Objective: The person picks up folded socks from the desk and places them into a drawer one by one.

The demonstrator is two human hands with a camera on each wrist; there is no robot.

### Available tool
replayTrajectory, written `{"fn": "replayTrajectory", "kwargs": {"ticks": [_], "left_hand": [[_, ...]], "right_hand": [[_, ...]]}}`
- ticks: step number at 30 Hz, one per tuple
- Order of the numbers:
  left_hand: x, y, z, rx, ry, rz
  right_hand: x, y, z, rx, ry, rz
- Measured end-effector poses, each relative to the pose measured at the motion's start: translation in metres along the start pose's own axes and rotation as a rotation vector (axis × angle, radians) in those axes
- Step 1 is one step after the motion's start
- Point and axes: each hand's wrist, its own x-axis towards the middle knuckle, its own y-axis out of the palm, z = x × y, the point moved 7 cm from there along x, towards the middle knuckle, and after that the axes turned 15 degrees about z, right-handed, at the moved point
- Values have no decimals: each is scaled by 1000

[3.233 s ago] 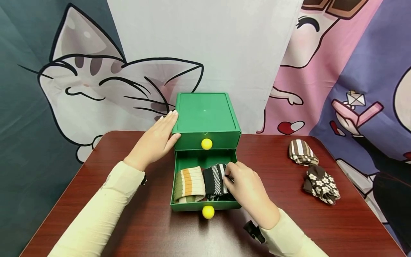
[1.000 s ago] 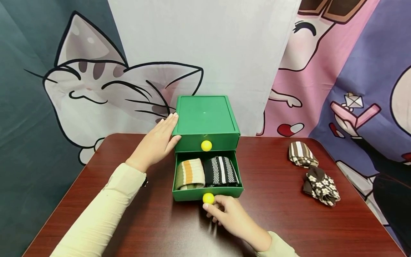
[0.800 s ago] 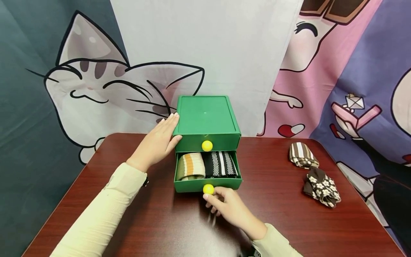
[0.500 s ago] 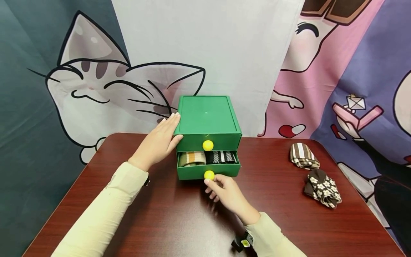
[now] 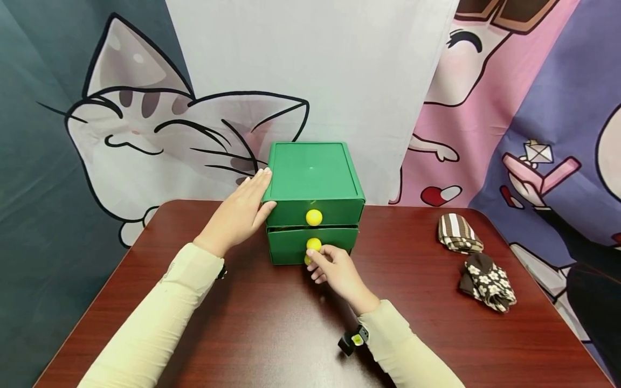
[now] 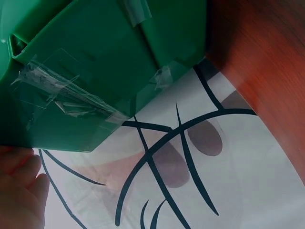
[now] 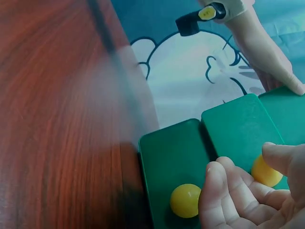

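Note:
A green drawer box [image 5: 310, 172] with round yellow knobs stands on the table. My left hand [image 5: 235, 215] lies with straight fingers along its left side; those fingers [image 6: 21, 186] show at the box's edge in the left wrist view. At the front, my right hand [image 5: 339, 275] pinches the middle drawer's yellow knob [image 5: 314, 244] between thumb and index finger. That drawer front [image 7: 240, 126] is pushed in, with a thin dark gap above it. Below it, the bottom drawer [image 7: 171, 152] has its own knob [image 7: 186, 200] beside my curled fingers. The rolled socks inside are hidden.
At the table's right lie a brown striped rolled sock bundle [image 5: 458, 233] and a dark floral one [image 5: 487, 283]. Clear tape [image 6: 71, 93] covers part of the box's side. A printed cloth [image 5: 310, 70] hangs behind the table.
My right hand left the black-and-white socks in the drawer, took the yellow knob and pushed the drawer back in, covering both sock bundles. My left hand stayed against the box.

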Motion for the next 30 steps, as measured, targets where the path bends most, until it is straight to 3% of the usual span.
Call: {"fn": "replayTrajectory", "kwargs": {"ticks": [17,30], "left_hand": [[-1,0,-1,-17,-3,-7],[-1,1,1,-23,0,-14]], "right_hand": [[6,-5,-3,2,-5,-81],[-2,-8,-34,-46,135,-69]]}}
